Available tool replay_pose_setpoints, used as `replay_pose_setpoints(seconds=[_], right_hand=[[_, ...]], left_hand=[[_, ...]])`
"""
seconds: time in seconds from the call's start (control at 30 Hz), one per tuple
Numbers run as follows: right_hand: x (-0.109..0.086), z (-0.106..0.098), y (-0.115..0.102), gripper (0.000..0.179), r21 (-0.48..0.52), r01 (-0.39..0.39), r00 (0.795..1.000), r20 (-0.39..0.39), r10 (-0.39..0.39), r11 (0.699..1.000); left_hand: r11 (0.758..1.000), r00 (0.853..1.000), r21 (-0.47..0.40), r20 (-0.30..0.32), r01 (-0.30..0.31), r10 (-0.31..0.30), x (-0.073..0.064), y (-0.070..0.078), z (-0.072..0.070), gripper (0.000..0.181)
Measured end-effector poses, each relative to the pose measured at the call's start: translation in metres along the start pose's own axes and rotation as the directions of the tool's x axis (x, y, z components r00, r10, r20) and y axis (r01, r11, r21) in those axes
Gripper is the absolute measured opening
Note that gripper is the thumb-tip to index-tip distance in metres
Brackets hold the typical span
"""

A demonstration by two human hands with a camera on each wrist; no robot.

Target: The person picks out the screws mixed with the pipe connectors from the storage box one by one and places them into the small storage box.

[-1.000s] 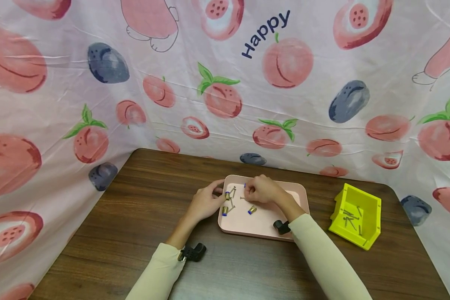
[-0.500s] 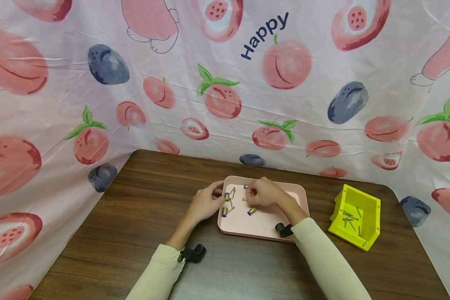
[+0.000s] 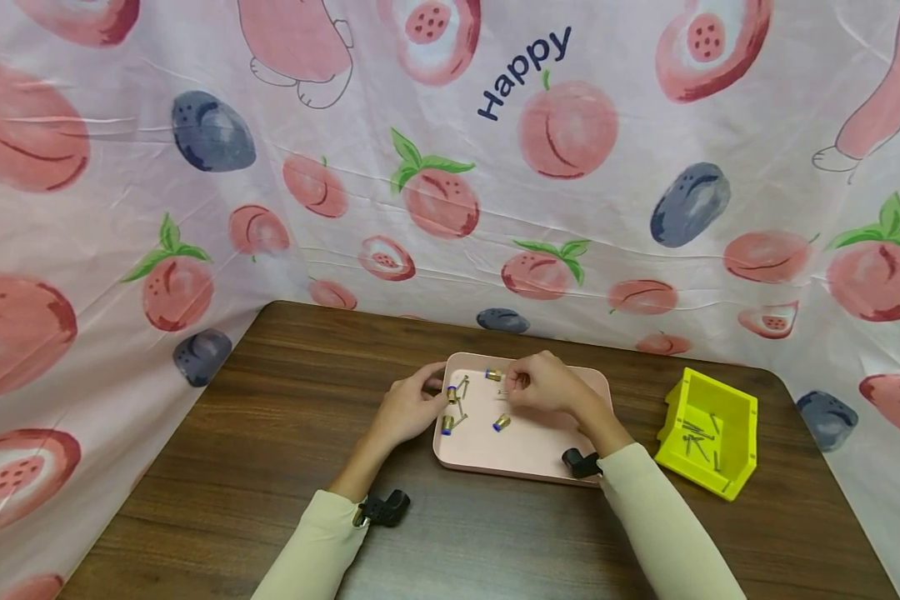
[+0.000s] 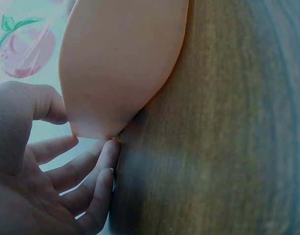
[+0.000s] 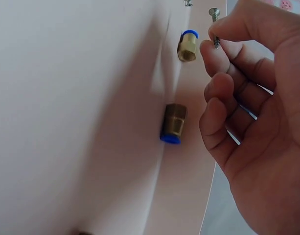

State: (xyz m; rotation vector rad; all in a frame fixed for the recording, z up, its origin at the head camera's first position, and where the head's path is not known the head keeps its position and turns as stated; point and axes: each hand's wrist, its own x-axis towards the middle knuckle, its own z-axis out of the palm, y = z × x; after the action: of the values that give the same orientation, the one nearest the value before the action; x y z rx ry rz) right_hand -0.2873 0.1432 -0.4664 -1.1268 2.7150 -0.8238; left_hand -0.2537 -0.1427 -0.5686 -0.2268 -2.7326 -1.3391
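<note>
My right hand [image 3: 546,383], over the back middle of the pink tray [image 3: 525,450], pinches a small screw [image 5: 214,19] between thumb and index finger. The screw's head points away from the fingertips in the right wrist view. My left hand [image 3: 412,405] holds the tray's left rim, thumb at the top edge and fingers against the outer side, as the left wrist view shows. Brass fittings with blue collars lie in the tray: one near the back [image 3: 493,375], one in the middle [image 3: 502,422], others at the left [image 3: 447,425] beside several loose screws [image 3: 462,408].
A yellow bin [image 3: 738,433] with several screws [image 3: 696,440] in it stands right of the tray on the dark wooden table [image 3: 330,350]. Behind the table hangs a fruit-printed cloth [image 3: 435,275]. Each wrist wears a black camera [image 3: 386,507].
My right hand has moved a little to the right with the screw, so the fitting near the tray's back now shows more fully. My left hand stays on the rim.
</note>
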Motion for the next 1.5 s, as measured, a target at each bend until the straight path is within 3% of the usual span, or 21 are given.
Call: replay_pose_setpoints(seconds=[0.63,0.83,1.1,1.5], right_hand=[[-0.027,-0.02,0.015,0.011,0.033,-0.049,0.997,-0.051,0.05,0.998],[-0.038,-0.031,0.02,0.012,0.042,-0.04,0.997,-0.062,0.043,0.998],[-0.052,-0.046,0.028,0.013,0.022,-0.043,0.996,-0.077,0.045,0.999],[-0.077,-0.07,0.038,0.013,0.006,-0.096,0.99,-0.1,0.096,0.995]], left_hand=[[1.0,1.0,0.008,0.001,-0.012,0.012,0.001,-0.001,0.0,0.062],[1.0,1.0,0.003,0.006,0.017,-0.017,0.001,-0.001,0.0,0.061],[1.0,1.0,0.002,-0.006,-0.002,0.002,0.0,-0.001,0.0,0.06],[1.0,1.0,0.0,0.01,0.029,-0.029,0.0,0.004,-0.002,0.059]])
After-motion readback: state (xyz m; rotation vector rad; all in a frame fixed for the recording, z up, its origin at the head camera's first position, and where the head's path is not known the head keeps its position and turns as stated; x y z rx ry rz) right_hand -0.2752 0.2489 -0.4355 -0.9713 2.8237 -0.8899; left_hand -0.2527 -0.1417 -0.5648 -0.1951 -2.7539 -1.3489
